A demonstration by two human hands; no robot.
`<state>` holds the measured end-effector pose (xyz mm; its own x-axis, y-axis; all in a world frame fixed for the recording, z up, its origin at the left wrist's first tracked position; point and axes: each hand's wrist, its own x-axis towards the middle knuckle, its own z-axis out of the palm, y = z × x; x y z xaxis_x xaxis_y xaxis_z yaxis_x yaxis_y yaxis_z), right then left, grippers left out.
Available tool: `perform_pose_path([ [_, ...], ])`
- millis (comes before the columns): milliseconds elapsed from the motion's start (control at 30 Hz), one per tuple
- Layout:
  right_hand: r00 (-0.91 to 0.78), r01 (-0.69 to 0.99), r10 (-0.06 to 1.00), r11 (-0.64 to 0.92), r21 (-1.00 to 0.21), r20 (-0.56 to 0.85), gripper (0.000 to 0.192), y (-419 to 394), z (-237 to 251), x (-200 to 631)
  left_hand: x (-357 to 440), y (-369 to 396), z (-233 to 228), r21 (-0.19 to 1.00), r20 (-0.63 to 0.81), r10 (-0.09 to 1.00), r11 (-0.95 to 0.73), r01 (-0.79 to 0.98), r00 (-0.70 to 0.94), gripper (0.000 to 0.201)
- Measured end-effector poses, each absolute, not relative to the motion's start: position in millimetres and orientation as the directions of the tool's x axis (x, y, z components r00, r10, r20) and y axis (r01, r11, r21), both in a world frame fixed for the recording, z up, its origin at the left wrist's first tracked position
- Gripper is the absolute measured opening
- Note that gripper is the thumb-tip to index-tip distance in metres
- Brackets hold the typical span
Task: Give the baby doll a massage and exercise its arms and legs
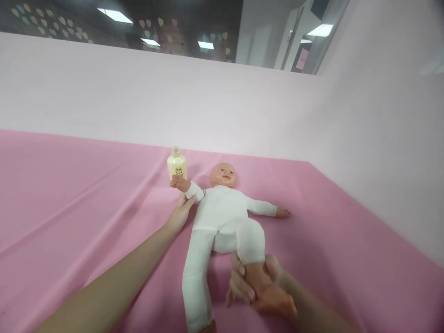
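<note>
A baby doll (222,217) in a white bodysuit lies on its back on a pink sheet (69,194), head toward the far wall. My left hand (180,213) holds the doll's upper arm near the shoulder, and that arm is raised. A small pale yellow bottle (176,165) stands just behind the doll's raised hand. My right hand (255,282) is closed around the doll's bare lower leg and foot, with the knee bent up. The doll's other leg lies straight toward me, and its other arm stretches out to the right.
The pink sheet covers a wide flat surface that runs up to pale pink walls (381,138) at the back and right. Above the back wall a dark window strip shows reflected ceiling lights (116,15).
</note>
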<state>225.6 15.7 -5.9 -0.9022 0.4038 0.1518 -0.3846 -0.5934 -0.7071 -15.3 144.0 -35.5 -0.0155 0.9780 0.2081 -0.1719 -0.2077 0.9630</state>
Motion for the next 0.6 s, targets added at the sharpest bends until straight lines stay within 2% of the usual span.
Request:
perform_pose_path([
  [67,-0.809,-0.537,0.571,-0.624,-0.568,0.138,0.053,20,-2,224,-15,141,-35,0.968,0.252,0.966,-0.252,-0.019,0.06,0.05],
  [133,-0.743,-0.59,0.669,-0.634,-0.5,0.027,0.045,25,1,223,-16,140,-35,0.929,0.332,0.932,-0.35,0.121,0.147,0.048],
  [200,-0.709,-0.582,0.7,-0.65,-0.489,-0.087,0.041,28,2,223,-17,140,-33,0.859,0.422,0.881,-0.464,0.215,0.212,0.046],
  [267,-0.683,-0.552,0.716,-0.636,-0.54,-0.146,0.039,29,1,223,-17,139,-32,0.814,0.465,0.851,-0.519,0.261,0.243,0.045],
  [400,-0.741,-0.434,0.658,-0.622,-0.651,-0.135,0.044,25,-5,220,-17,140,-30,0.854,0.408,0.888,-0.453,0.257,0.212,0.046],
  [600,-0.918,-0.28,0.397,-0.658,-0.699,-0.005,0.055,21,-23,223,-18,144,-35,0.959,0.222,0.972,-0.232,0.165,0.079,0.05],
])
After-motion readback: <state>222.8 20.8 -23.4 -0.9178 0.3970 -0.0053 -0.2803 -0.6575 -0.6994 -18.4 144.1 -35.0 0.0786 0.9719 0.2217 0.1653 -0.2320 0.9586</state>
